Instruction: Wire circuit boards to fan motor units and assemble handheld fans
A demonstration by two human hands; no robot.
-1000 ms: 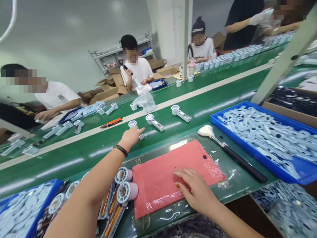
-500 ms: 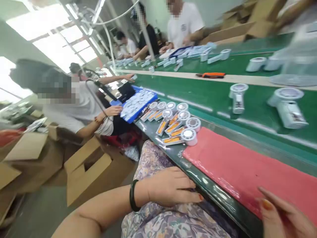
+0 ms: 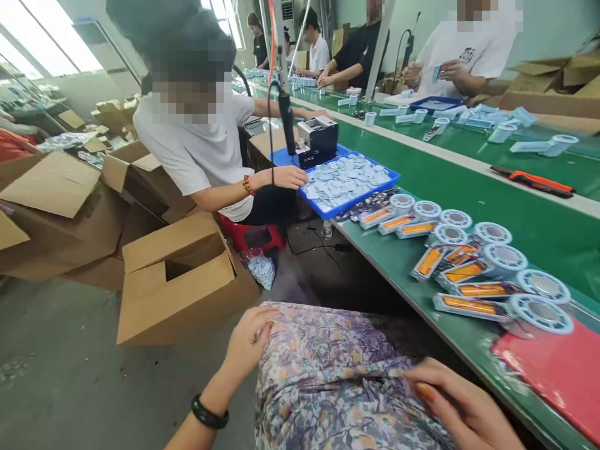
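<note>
A seated worker's left hand (image 3: pixel 248 340) lay on the near-left edge of a floral cloth (image 3: pixel 328 375) spread over the lap, with the fingers bent over the cloth's border. Whether they gripped the cloth or merely rested on it could not be told. A black wristband (image 3: pixel 209 414) circled that wrist. The right hand (image 3: pixel 464 406) rested on the cloth's opposite side, fingers stretched out loosely and holding nothing, their tips touching a raised fold in the fabric. The cloth ran between the two hands and under both.

Beyond the left hand, on the floor and well apart from it, stood an open cardboard box (image 3: pixel 180 281). Just above the right hand, a red mat (image 3: pixel 557 369) lay on the workbench. Farther from that hand, a cluster of round-headed fan units (image 3: pixel 469 256) with orange bodies lay side by side along the bench. Past them, far from both hands, sat a blue tray (image 3: pixel 347 181) of pale parts, with a co-worker's hand (image 3: pixel 290 177) at its near rim. An orange-handled tool (image 3: pixel 534 180) lay across the green belt (image 3: pixel 515 206), well beyond the right hand.
</note>
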